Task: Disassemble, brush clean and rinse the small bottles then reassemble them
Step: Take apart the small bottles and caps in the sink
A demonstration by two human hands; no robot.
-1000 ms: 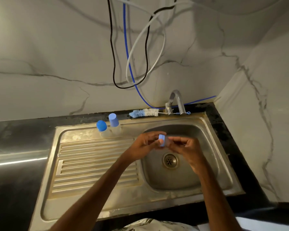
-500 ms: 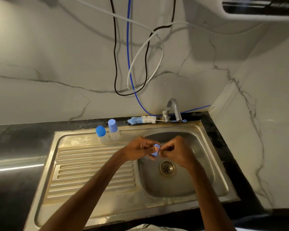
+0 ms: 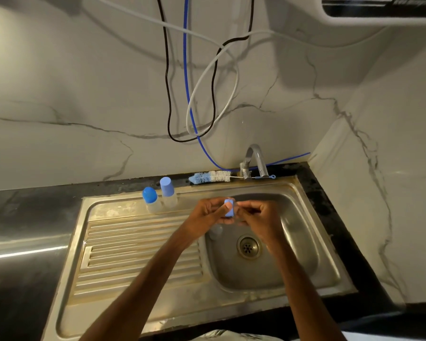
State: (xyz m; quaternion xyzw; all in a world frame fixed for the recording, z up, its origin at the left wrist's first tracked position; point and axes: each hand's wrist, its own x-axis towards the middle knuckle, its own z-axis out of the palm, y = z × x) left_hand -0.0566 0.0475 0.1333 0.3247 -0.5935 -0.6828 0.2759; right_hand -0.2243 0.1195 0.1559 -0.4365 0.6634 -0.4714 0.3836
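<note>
Thumb and forefinger of the left hand [image 3: 205,216] are pinching a small blue cap [image 3: 229,208] above the sink basin [image 3: 295,242]. The right hand [image 3: 261,217] is curling its fingertips in against the cap's three o'clock side. I cannot tell whether it is gripping the cap or some small inner piece.

A second ago the cap was sitting between the two hands, and then both were closing over it. Now it is standing clear again above the left thumb. That is looking like a twist or pull under way, so this bottle is probably still being taken apart, with brushing and rinsing yet to come.

A pale shape [image 3: 215,232] at six o'clock of the left hand may be the clear bottle body, though it is too blurred to say.

At ten o'clock from the hands, a round-capped bottle [image 3: 151,200] and a flat-capped bottle [image 3: 167,193] are standing side by side on the sink rim, both still capped and with contents not discernible. At twelve o'clock the bottle brush [image 3: 210,176] is lying along the rear rim beside the tap [image 3: 255,158], which is running no water.
</note>
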